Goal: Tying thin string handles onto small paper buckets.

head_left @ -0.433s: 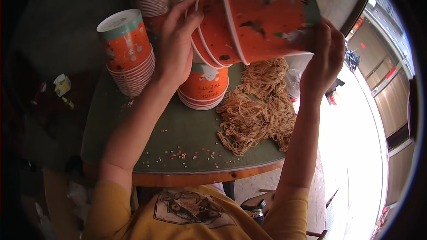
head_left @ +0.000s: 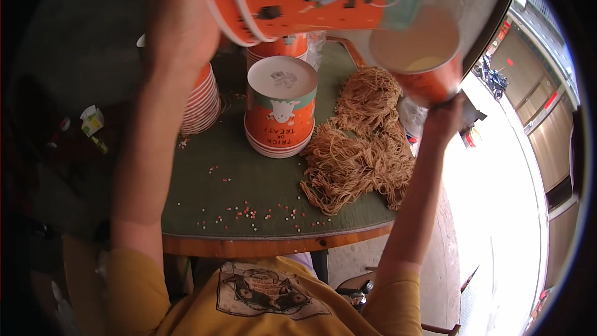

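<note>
My left hand (head_left: 180, 22), blurred by motion, grips the rim end of a sideways stack of orange paper buckets (head_left: 280, 0) with teal bases, high at the top edge. Low on the right, my right hand (head_left: 446, 115) holds a single orange paper bucket (head_left: 429, 84) from beneath, its pale inside showing. That bucket is apart from the held stack. Between my arms, an upside-down bucket stack (head_left: 280, 118) stands on the green table (head_left: 242, 186). Behind my left forearm is another stack (head_left: 200, 109), partly hidden.
A tangled heap of tan cord (head_left: 360, 165) lies right of the central stack. Small red and white beads (head_left: 249, 213) are scattered near the front edge. More orange buckets (head_left: 277, 46) stand behind the central stack. Clear plastic (head_left: 410, 118) sits beside the cord.
Both hands were on one sideways stack. A single bucket has come off in my right hand, which moved down. My left hand carried the rest up and left, uncovering the central stack.
</note>
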Demonstrator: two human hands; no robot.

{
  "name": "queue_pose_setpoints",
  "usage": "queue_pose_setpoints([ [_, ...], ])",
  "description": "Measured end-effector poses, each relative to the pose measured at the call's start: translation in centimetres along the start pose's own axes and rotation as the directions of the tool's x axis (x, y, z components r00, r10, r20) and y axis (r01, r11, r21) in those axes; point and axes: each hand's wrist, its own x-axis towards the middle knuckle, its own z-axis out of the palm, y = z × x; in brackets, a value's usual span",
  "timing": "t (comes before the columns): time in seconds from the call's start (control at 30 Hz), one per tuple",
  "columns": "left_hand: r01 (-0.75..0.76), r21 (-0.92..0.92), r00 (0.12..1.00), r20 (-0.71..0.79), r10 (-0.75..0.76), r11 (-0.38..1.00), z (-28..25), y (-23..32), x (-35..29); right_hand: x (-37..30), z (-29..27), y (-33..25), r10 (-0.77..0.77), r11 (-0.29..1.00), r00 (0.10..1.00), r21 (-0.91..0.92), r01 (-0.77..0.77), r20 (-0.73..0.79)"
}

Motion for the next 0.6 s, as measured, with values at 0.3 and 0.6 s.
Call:
queue_pose_setpoints([
  [0.3, -0.109, 0.772, 0.939, 0.287, -0.190, 0.626, -9.3, 5.6, -5.3, -5.1, -9.7, 15.7, 0.645, 0.763, 0.742, 0.217, -0.609, -0.182],
  [0.6, -0.197, 0.930, 0.886, 0.305, -0.350, 0.310, -12.8, 0.3, -10.8, -8.5, -6.7, 9.0, 0.070, 0.702, 0.997, -0.712, -0.033, 0.022],
])
